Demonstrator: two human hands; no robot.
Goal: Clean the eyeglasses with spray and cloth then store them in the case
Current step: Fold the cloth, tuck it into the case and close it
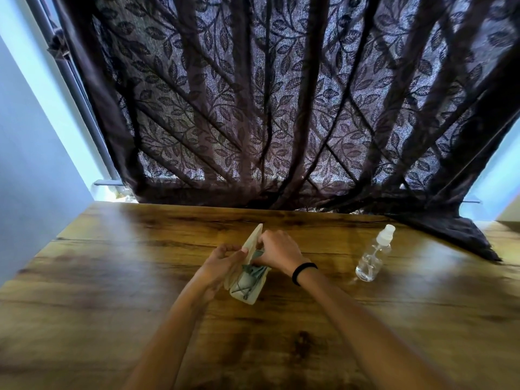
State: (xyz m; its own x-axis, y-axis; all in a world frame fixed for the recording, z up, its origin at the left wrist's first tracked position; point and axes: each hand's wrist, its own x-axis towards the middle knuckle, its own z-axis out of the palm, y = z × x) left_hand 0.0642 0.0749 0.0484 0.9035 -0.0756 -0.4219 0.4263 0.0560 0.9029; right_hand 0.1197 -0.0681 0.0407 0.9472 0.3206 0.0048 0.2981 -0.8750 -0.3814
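Both hands' grip [277,250] holds the open case [247,288], no writing legible.

- Daylight comes through the dark leaf-patterned curtain [281,94] from behind, and the room is dim.
- Soft glare lies on the wooden table [112,277] at left and right.
- Wide-angle bending shows at the edges.
- The near forearms are blurred.
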